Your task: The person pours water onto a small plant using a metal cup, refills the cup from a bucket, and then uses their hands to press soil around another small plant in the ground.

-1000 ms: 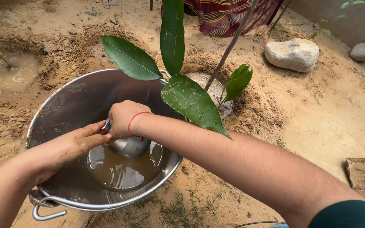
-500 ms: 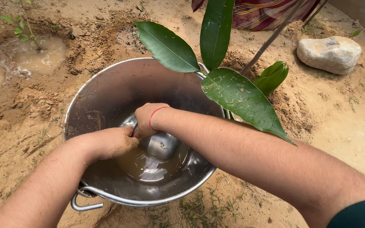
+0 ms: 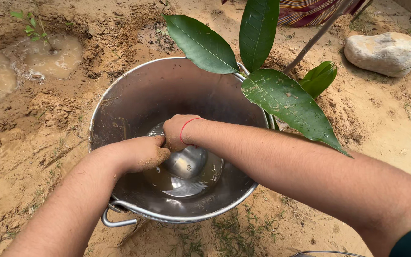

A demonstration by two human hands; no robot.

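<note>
A large steel pot (image 3: 134, 95) sits on sandy ground with a little muddy water (image 3: 186, 185) at its bottom. Inside it my right hand (image 3: 179, 132), a red thread around the wrist, grips a small steel cup (image 3: 186, 162) tipped into the water. My left hand (image 3: 141, 153), caked with wet sand, is curled against the cup's rim beside the right hand. Big green leaves (image 3: 286, 102) of a young sapling hang over the pot's far right rim.
The sapling's thin stem (image 3: 312, 40) rises from a dug hollow behind the pot. A pale rock (image 3: 382, 52) lies at the upper right. Muddy puddles (image 3: 48, 57) with a small plant fill pits at the upper left. Striped cloth shows at the top edge.
The view has shifted so the pot sits more to the right and higher. My left hand has curled from flat fingers into a closed grip at the cup, lower in the pot.
</note>
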